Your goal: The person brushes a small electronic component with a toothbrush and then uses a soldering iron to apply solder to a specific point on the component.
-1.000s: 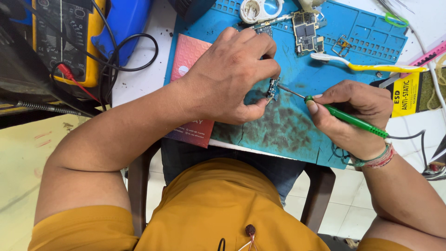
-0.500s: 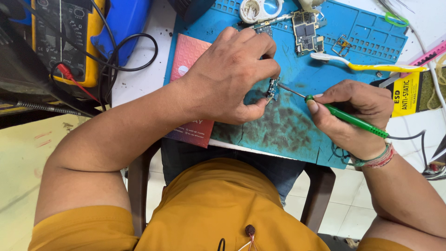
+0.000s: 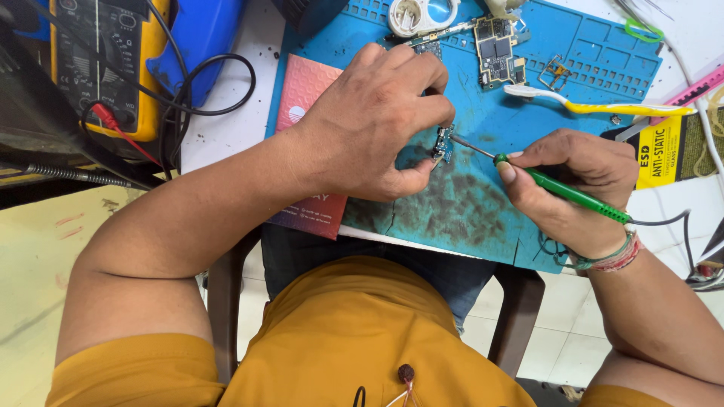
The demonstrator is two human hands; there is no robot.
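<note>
Left hand (image 3: 377, 120) clamped on a small board (image 3: 441, 145), thumb and fingers pinching it against the blue mat (image 3: 603, 60), roughly mid-mat toward the near edge. Right hand (image 3: 581, 188) closed around a green iron (image 3: 566, 192), pen grip, metal tip touching the small board's right side. Cord runs off the iron's back end past the wrist bands (image 3: 615, 256).

Mat's near part is dark with smudges. Far edge of mat: larger board (image 3: 498, 49), white round-windowed part (image 3: 418, 15), small metal frame (image 3: 554, 74). Toothbrush (image 3: 596, 104), white head and yellow handle, lies across the mat's right side, well apart from the small board. Pink booklet (image 3: 302, 98) lies at the mat's left edge, partly under the left forearm. Yellow meter (image 3: 98, 60) at the table's far-left corner, black and red leads looping beside it. Yellow label (image 3: 656, 154) just off the mat's right edge.
</note>
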